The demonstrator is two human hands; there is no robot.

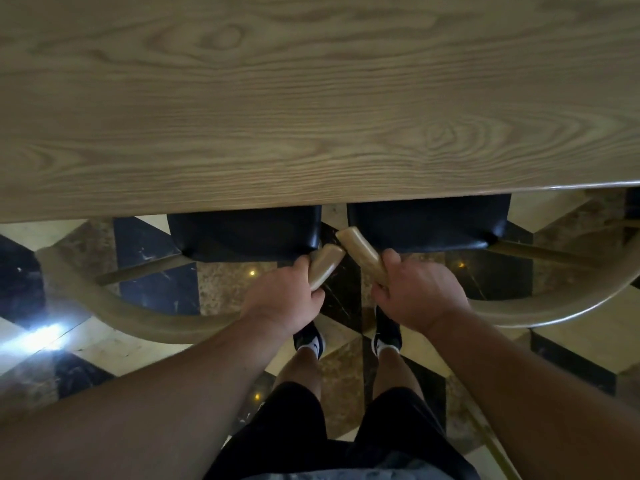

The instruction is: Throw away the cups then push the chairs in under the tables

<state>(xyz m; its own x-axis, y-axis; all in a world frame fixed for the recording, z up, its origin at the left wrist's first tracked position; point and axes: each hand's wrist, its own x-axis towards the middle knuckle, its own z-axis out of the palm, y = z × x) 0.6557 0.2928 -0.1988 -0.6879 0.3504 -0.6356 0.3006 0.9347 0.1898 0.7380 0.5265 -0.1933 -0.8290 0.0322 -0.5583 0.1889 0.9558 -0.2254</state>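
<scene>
Two chairs side by side at the near edge of the table [311, 98], both black seats already partly under the tabletop. Left hand [287, 299] closed around the inner arm-end of the left chair [114, 306]; right hand [415, 292] closed around the inner arm-end of the right chair [554, 306]. The two arm tips nearly touch between the seats, can't tell if they actually meet. No cups in view on the visible tabletop, so likely in the chair-pushing part of the task. Handling guess: bentwood frames, rigid, moderate weight, should slide on the polished stone floor [571, 358] without lifting; smooth varnished wood may be a bit slick in the palm. Gripping one arm tip per chair is off-centre, so each chair may swivel as it goes in; the curved back rail would give a straighter push. Room: seats have space to go further under the tabletop, but the arms sit high and might hit the table edge first; can't tell the clearance from here. Person's feet [346, 341] stand between the two backrests, floor behind looks open.
</scene>
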